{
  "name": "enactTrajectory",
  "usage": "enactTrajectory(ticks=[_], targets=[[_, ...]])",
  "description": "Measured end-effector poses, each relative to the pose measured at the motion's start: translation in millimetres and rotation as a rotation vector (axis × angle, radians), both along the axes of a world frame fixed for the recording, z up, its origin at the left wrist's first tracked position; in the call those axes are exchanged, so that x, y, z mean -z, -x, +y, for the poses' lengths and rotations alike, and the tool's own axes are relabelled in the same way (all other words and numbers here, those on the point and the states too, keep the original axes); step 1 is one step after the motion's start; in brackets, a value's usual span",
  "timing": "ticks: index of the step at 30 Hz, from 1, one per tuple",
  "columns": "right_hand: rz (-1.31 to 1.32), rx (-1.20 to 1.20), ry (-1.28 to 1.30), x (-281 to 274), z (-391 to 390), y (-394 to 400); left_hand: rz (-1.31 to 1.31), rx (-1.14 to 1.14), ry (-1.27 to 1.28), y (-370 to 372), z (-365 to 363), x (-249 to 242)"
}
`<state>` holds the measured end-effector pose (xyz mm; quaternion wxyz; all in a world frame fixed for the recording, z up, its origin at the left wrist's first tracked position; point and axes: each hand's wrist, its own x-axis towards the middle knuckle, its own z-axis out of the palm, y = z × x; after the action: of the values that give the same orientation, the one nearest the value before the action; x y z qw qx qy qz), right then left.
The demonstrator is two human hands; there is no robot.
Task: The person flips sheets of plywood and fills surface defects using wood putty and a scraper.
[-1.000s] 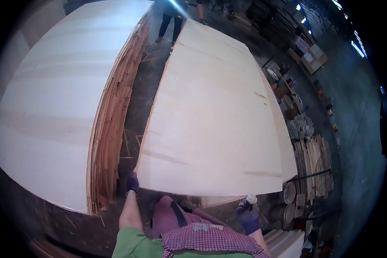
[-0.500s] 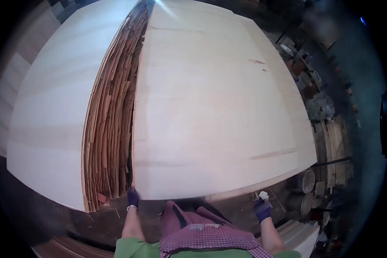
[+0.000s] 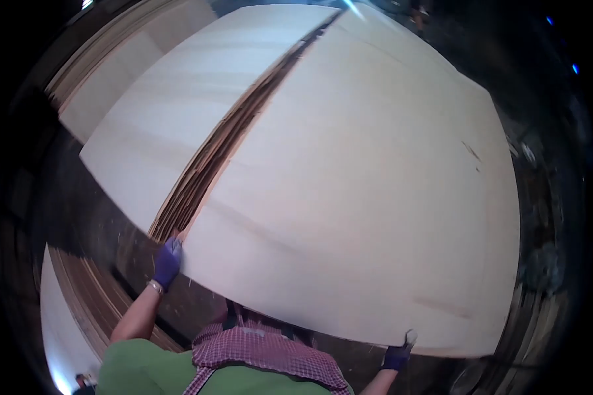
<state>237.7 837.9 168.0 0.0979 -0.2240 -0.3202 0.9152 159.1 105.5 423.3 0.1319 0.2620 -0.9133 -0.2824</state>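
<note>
Head view: the broad, pale, flat wooden sheet [image 3: 349, 197] lies straight ahead of my hands, filling the frame from the centre to the right. Its long axis runs away from me, from the lower part of the frame towards the top, with a lean to the upper right. Its short near edge crosses in front of my body, slanting down towards the lower right of the frame.

My purple-gloved left hand [image 3: 168, 262] is at the near left corner, its fingers closed on it. My purple-gloved right hand [image 3: 396, 355] is at the same near edge, short of the near right corner, fingertips up at the rim; I cannot tell how firmly they grip. A small whitish patch shows at those fingertips, too blurred to name. My hands are well apart, and the left is the nearer to the sheet's long left side.

Along that side, towards the upper left of the frame, lies a tall stack of pale-topped wooden sheets [image 3: 171, 131], its ragged brown layers showing in a strip that narrows towards the top of the frame. What bears the far end of my sheet is hidden.
</note>
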Motion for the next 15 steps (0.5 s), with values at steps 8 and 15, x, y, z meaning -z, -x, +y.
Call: enactTrajectory(ticks=[8, 15], targets=[[-0.093, -0.112, -0.02, 11.3, -19.0, 18.7, -0.159, -0.05, 0.085, -1.6, -44.8, 77.1], [-0.383, 0.17, -0.279, -171.5, -117.9, -1.2, -0.18, -0.101, -0.009, 1.0, -101.7, 199.3]])
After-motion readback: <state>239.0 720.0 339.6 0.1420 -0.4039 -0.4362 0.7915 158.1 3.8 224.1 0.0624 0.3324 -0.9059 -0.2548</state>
